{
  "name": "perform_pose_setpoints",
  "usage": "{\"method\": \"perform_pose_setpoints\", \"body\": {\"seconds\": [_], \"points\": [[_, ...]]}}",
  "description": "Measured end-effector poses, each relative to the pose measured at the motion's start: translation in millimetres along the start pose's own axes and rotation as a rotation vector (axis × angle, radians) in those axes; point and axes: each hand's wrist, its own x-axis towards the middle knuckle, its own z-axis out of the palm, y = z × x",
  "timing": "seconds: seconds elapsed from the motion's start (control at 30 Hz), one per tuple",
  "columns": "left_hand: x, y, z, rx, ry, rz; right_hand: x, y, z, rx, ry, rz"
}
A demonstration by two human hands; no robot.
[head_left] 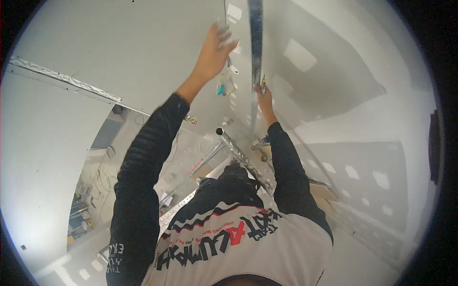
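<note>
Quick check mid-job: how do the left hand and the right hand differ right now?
The left hand is open, its fingers blurred; the right hand is curled around a small yellow-marked item at the long dark strip. The left hand looks larger in the picture, the right hand smaller. Both are bare, below them black sleeves.

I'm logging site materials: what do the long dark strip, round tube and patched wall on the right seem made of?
Long dark strip: probably metal, smooth; its grey-blue face has a dull sheen, though coated plastic is possible.
Round tube: likely metal, dull grey; hollow at its open end, spattered pale.
Patched wall: apparently plasterboard, matt grey with white, filler-like patches.
</note>
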Motion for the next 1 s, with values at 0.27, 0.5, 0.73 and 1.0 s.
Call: {"method": "perform_pose_setpoints", "body": {"seconds": [0.27, 0.5, 0.73, 1.0], "points": [[-336, -105, -95, 0.569, -0.124, -0.383, 58, 55, 8, -0.022, -0.037, 0.036], [-658, -71, -127, 0.617, 0.127, -1.17, 80, 89, 37, -0.129, -0.072, -0.231], [-812, -26, -81, 0.581, 0.047, -1.618, 88, 130, 71, -0.101, -0.096, -0.208], [-794, -10, -42, 0.161, 0.62, -1.649, 120, 143, 119, 0.299, -0.103, 0.056]]}}
